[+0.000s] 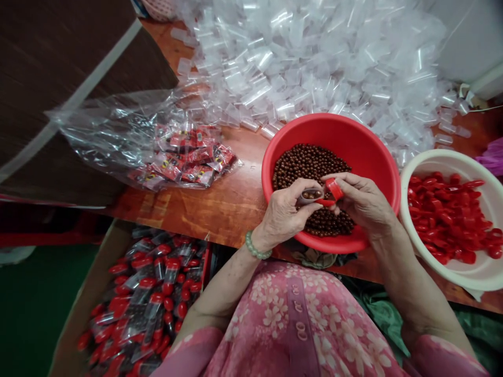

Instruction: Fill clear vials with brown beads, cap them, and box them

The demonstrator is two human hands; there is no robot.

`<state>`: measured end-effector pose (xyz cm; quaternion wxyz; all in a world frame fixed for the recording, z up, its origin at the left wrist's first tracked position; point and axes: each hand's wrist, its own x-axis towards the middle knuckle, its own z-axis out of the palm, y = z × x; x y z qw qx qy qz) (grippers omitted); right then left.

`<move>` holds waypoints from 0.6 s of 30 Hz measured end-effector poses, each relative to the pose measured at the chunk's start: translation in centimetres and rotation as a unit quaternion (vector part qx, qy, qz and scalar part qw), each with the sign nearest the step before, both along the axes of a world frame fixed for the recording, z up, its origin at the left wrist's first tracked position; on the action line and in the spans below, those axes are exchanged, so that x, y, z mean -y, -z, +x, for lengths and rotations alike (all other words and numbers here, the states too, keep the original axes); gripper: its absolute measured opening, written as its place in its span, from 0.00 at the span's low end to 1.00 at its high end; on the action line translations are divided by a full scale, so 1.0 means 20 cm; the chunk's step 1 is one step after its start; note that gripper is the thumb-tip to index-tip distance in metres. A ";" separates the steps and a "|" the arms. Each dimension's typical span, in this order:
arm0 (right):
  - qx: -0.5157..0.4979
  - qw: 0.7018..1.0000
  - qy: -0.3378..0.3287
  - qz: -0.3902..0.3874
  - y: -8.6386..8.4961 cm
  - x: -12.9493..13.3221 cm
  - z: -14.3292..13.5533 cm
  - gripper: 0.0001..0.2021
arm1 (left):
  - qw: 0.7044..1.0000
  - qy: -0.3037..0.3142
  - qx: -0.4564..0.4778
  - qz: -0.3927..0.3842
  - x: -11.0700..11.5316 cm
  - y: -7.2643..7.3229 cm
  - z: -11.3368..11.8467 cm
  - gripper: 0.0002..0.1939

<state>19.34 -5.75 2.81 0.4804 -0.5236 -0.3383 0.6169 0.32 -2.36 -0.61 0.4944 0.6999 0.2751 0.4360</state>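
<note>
Above a red basin (377, 152), my left hand (285, 212) is closed around a small clear container (312, 195), its open mouth showing brown balls inside. Pinched in my right hand (363, 201) is a red cap (334, 189), right beside that mouth. A strip of red lies between the cap and the container; whether it joins them I cannot tell. Many glossy brown balls (306, 163) lie in the basin below both hands. To the right, a white basin (412, 230) holds a heap of red caps (448, 214).
A large pile of clear plastic containers (291, 68) covers the back of the wooden table (188, 212). On the left lies a clear bag of red packets (188, 157) near a brown carton (70, 68). Below the table edge, a box holds red-capped containers (145, 298).
</note>
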 end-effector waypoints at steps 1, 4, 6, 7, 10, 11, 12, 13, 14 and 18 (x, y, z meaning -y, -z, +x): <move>-0.010 0.999 -0.034 -0.020 0.00 0.00 0.01 0.18 | 1.000 0.002 0.002 0.018 0.00 0.01 0.00 0.09; -0.040 0.993 -0.097 -0.060 -0.01 0.02 0.04 0.19 | 0.997 0.000 0.012 0.081 -0.01 0.03 0.00 0.06; -0.047 0.990 -0.109 -0.070 -0.01 0.02 0.05 0.19 | 0.994 -0.011 0.015 0.108 -0.02 0.03 0.00 0.05; -0.045 0.991 -0.108 -0.072 -0.02 0.03 0.04 0.19 | 0.993 -0.016 0.014 0.112 -0.02 0.03 0.01 0.05; -0.028 0.994 -0.088 -0.064 -0.04 0.04 0.01 0.18 | 0.994 -0.026 0.006 0.103 -0.02 0.03 0.01 0.05; -0.021 0.995 -0.074 -0.059 -0.04 0.05 -0.01 0.18 | 0.995 -0.027 0.001 0.098 -0.01 0.03 0.01 0.05; -0.017 0.996 -0.062 -0.055 -0.05 0.05 -0.03 0.19 | 0.995 -0.029 -0.004 0.095 -0.01 0.03 0.01 0.05; -0.013 0.997 -0.052 -0.050 -0.05 0.05 -0.05 0.19 | 0.995 -0.031 -0.007 0.093 -0.01 0.02 0.00 0.05; -0.012 0.998 -0.045 -0.046 -0.05 0.05 -0.06 0.20 | 0.995 -0.031 -0.010 0.090 -0.02 0.02 0.00 0.06; -0.002 0.998 -0.044 -0.033 -0.03 0.06 -0.10 0.19 | 0.998 -0.024 0.001 0.058 -0.03 0.01 -0.01 0.13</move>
